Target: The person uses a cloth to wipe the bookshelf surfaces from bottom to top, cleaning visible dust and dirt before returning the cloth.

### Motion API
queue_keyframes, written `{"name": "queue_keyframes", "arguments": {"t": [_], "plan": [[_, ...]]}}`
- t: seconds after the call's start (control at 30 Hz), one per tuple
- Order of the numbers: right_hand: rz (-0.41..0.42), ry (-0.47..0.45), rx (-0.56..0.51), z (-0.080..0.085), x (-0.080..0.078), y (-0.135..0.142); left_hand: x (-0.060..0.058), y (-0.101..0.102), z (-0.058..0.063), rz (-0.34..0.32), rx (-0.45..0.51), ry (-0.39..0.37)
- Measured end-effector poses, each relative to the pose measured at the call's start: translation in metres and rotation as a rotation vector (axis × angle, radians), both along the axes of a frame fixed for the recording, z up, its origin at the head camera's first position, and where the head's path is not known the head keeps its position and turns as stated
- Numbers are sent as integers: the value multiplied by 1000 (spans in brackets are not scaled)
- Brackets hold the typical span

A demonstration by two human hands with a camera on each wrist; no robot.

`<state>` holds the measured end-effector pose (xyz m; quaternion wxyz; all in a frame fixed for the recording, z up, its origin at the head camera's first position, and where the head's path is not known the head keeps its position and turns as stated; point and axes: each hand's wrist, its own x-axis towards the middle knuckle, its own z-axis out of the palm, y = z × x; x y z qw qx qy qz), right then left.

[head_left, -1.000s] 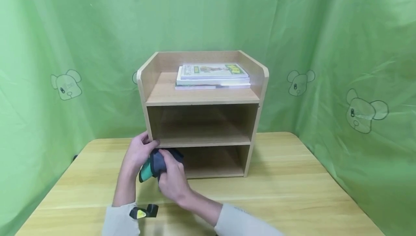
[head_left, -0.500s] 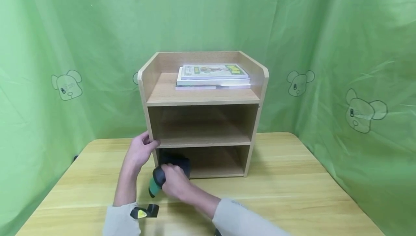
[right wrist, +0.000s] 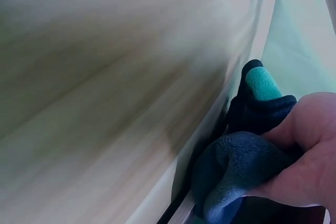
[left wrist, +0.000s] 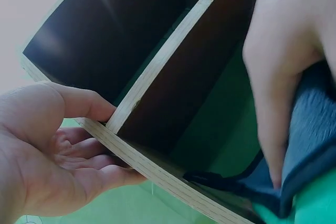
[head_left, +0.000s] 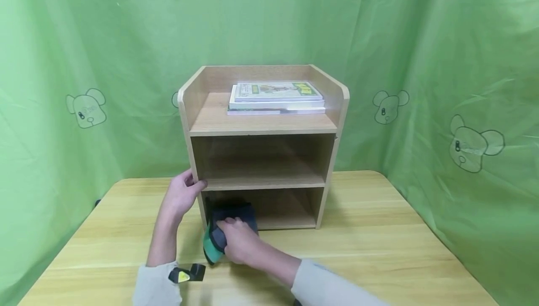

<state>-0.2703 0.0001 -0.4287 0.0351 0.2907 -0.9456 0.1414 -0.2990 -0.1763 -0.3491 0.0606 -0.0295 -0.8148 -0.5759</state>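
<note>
A small wooden shelf unit [head_left: 261,186] stands on the table. My left hand [head_left: 180,199] grips its left side panel; in the left wrist view the thumb presses at the front edge of the middle shelf [left wrist: 152,72] and the fingers lie round the outer side. My right hand [head_left: 242,241] holds a folded fleecy cloth [head_left: 236,212], dark blue on one face and green on the other, with black edging. The cloth is at the front left of the lowest compartment, partly inside it, its green end hanging out. The right wrist view shows the cloth [right wrist: 236,166] bunched between thumb and fingers.
Several stacked books [head_left: 275,98] lie on the unit's top. Pale wood-grain table [head_left: 379,250] extends on both sides and in front. A green curtain [head_left: 269,25] with bear drawings hangs behind and at the sides.
My right hand has moved the cloth down and to the right, from the left panel's front edge to the lowest compartment's front. The left hand has kept its grip in place.
</note>
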Motion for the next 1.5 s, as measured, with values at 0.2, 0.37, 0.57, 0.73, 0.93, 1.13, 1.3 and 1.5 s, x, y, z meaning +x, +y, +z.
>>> {"name": "queue_keyframes", "arguments": {"t": [0.2, 0.37, 0.57, 0.73, 0.93, 1.13, 1.3, 1.5], "plan": [[-34, -2, 21, -2, 0, 20, -1, -1, -1, -11, 2, 2], [-28, 11, 12, -3, 4, 40, -1, -1, -1, -17, 2, -6], [1, 59, -23, -7, 5, 70, 0, -2, 1, -17, 2, -7], [5, 71, -62, -10, 2, 88, 0, -3, 1, -18, 3, -11], [-14, 71, -62, -12, 0, 94, 2, -4, 1, -50, -3, -12], [-44, 55, -70, -11, -1, 93, 1, -8, 1, -166, 14, 3], [-61, 21, -59, -10, -2, 93, -2, -9, -3, -180, -64, -11], [-63, 3, -26, -9, -2, 94, -6, -9, -12, -132, -176, -33]]}}
